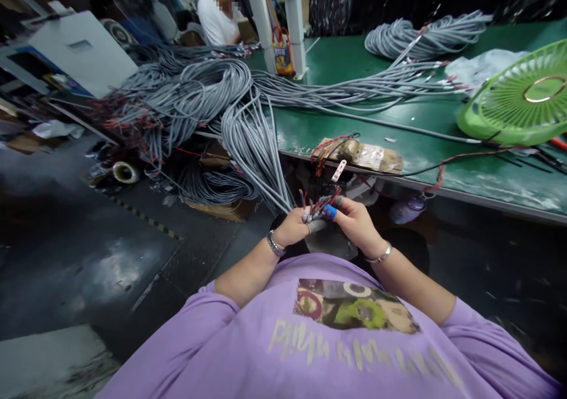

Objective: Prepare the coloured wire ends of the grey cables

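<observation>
My left hand (292, 226) is closed around the ends of several grey cables (254, 133), which run down to it from the bench. Thin red and dark wires (316, 205) fan out of the stripped cable ends between my two hands. At those wires, my right hand (357, 225) has its thumb and finger pinched together. A blue wrap (329, 211) covers its thumb, and grey covers show on some fingertips. Exactly which wires lie in the pinch is too small to make out.
A green bench (336, 124) carries heaped grey cables and a coiled cable bundle (425, 36). A wooden block (358, 154) sits at its front edge. A green fan (522, 92) stands right. Another person (217, 18) is behind the bench. A purple bottle (407, 209) hangs below the edge.
</observation>
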The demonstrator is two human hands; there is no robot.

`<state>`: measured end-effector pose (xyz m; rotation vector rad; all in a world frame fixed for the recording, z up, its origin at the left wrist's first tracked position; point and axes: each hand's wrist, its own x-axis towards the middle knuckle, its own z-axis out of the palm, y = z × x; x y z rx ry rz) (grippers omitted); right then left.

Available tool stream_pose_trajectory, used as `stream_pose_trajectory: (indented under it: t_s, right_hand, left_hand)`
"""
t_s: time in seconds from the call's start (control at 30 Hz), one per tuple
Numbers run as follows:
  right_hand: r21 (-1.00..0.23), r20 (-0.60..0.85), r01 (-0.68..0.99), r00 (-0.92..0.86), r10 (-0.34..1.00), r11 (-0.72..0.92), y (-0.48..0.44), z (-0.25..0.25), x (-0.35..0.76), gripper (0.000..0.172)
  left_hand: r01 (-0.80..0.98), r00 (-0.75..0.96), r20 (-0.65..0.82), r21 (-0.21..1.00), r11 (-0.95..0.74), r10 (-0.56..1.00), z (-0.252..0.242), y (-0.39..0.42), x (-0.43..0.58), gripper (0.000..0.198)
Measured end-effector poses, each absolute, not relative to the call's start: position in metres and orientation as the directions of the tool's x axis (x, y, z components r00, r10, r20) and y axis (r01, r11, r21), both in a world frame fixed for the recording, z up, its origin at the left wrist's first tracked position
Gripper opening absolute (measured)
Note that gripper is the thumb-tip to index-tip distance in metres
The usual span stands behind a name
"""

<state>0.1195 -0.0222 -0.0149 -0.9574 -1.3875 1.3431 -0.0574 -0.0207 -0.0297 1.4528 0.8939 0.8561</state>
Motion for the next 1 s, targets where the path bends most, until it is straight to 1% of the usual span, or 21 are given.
stream_pose_trajectory:
  t_s: [0.1,0.2,0.27,0.37,0.43,0.53,0.6,0.63,0.7,0.77,0.8,0.83,0.9,1.0]
  right_hand:
    - [-0.986,0.049,-0.166,-0.207,0.977,0.014,-0.024,-0.019,0.120,0.028]
    - [-0.977,0.029,-0.213,-0.182,0.983,-0.011,-0.024,-0.024,0.120,0.027]
    - [-0.974,0.040,-0.224,-0.165,0.986,0.002,-0.023,-0.027,0.120,0.027]
    - [-0.971,0.068,-0.236,-0.159,0.985,0.029,-0.023,-0.030,0.118,0.025]
    - [-0.970,0.100,-0.234,-0.157,0.983,0.061,-0.023,-0.031,0.117,0.023]
    - [-0.968,0.137,-0.227,-0.134,0.981,0.104,-0.022,-0.030,0.116,0.021]
    - [-0.972,0.132,-0.208,-0.118,0.984,0.106,-0.021,-0.031,0.119,0.023]
    - [-0.976,0.125,-0.191,-0.103,0.987,0.104,-0.020,-0.032,0.120,0.025]
    - [-0.983,0.110,-0.153,-0.071,0.991,0.099,-0.018,-0.036,0.124,0.031]
    - [-0.988,0.098,-0.123,-0.050,0.994,0.092,-0.016,-0.041,0.127,0.036]
    - [-0.990,0.090,-0.109,-0.050,0.995,0.085,-0.015,-0.043,0.127,0.037]
    - [-0.993,0.077,-0.096,-0.058,0.995,0.071,-0.014,-0.044,0.126,0.037]
    - [-0.997,0.035,-0.071,-0.091,0.995,0.029,-0.013,-0.045,0.123,0.036]
    - [-0.997,-0.019,-0.074,-0.164,0.986,-0.032,-0.012,-0.039,0.114,0.039]
  left_hand:
    - [0.049,0.420,-0.063,0.998,0.047,0.906,-0.024,-0.022,-0.059,0.038]
    - [0.084,0.374,-0.121,0.992,0.097,0.919,-0.024,-0.022,-0.060,0.042]
    - [0.104,0.387,-0.097,0.993,0.061,0.917,-0.027,-0.021,-0.060,0.042]
    - [0.157,0.449,-0.023,0.986,-0.054,0.893,-0.033,-0.018,-0.061,0.036]
    - [0.207,0.483,0.002,0.971,-0.116,0.876,-0.036,-0.017,-0.062,0.032]
    - [0.243,0.473,0.018,0.958,-0.151,0.881,-0.038,-0.017,-0.064,0.031]
    - [0.185,0.381,0.038,0.976,-0.117,0.924,-0.036,-0.016,-0.065,0.033]
    - [0.111,0.299,0.051,0.990,-0.088,0.953,-0.035,-0.016,-0.065,0.035]
    - [-0.095,0.097,0.053,0.995,-0.043,0.994,-0.029,-0.015,-0.066,0.038]
    - [-0.295,-0.050,0.017,0.955,-0.031,0.999,-0.019,-0.014,-0.069,0.040]
    - [-0.363,-0.071,0.001,0.932,-0.027,0.997,-0.013,-0.015,-0.070,0.039]
    - [-0.409,-0.051,-0.009,0.912,-0.012,0.999,-0.007,-0.015,-0.072,0.038]
    - [-0.423,-0.005,-0.004,0.906,0.001,1.000,0.003,-0.017,-0.073,0.041]
    - [-0.284,0.005,-0.036,0.958,0.036,0.999,0.008,-0.018,-0.068,0.043]
